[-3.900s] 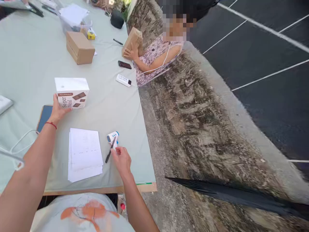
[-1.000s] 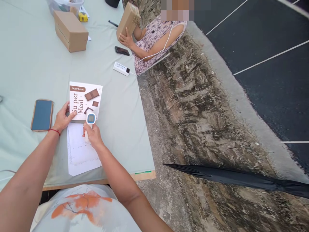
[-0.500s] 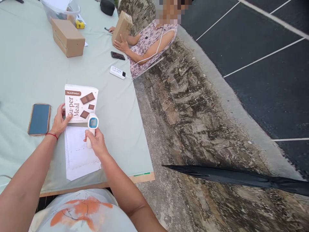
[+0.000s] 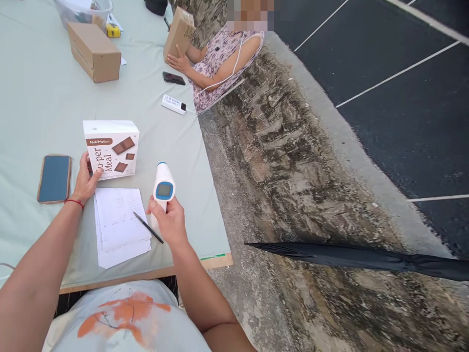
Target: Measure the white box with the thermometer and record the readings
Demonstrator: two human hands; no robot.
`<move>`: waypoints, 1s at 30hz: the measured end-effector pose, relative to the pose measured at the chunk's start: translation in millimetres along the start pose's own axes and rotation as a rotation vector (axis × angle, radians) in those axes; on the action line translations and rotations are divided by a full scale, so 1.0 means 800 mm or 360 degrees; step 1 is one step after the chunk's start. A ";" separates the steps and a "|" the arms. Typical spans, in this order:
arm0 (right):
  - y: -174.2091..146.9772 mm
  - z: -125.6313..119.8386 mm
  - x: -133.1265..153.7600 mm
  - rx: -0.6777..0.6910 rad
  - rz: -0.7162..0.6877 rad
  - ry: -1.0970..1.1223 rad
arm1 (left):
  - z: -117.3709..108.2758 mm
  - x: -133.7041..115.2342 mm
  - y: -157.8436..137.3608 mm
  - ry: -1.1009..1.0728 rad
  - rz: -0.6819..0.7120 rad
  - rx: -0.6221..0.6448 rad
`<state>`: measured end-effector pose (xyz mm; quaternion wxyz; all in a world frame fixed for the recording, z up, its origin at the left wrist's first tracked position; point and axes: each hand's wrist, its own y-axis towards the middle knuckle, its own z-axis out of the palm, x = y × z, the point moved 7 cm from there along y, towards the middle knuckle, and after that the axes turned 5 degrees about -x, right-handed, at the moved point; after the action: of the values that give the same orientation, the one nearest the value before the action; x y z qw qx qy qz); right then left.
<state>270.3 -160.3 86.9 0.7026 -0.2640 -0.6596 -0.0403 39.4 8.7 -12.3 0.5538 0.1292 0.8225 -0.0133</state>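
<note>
– Where's the box (image 4: 117, 155)?
– Just far of the papers (image 4: 116, 215), in the left hand (image 4: 85, 182): thumb on its printed front, fingers curled round its left side. Whether its base touches the worktop (image 4: 183, 146), I can't tell.
– And the thermometer (image 4: 164, 182)?
– In the right hand (image 4: 169, 220), fingers wrapped round the handle, screen facing near, barrel running near to far.
– How do they lie to each other?
– Apart. The box is left and slightly farther; the barrel points past its right side. The left hand is nearer the box.
– Around them?
– A pen (image 4: 148, 227) crosses the papers' right edge; a phone (image 4: 54, 178) lies left. Farther, a person (image 4: 225, 61) holds a carton (image 4: 178, 38).
</note>
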 end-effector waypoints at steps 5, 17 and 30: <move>0.030 -0.060 -0.082 -0.0266 0.0017 -0.1140 | 0.001 0.001 -0.001 0.0083 -0.0008 0.0072; -0.014 -0.047 -0.124 0.0107 -0.0672 -0.1559 | -0.008 -0.039 -0.116 0.1108 0.0051 0.0009; -0.020 -0.062 -0.104 0.0064 -0.0070 -0.0604 | 0.037 -0.060 -0.133 0.1549 0.0140 0.1065</move>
<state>297.9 -219.5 13.4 0.5698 -0.2384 -0.7864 0.0079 58.8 -108.3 7.5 0.0419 0.3219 0.9269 -0.1882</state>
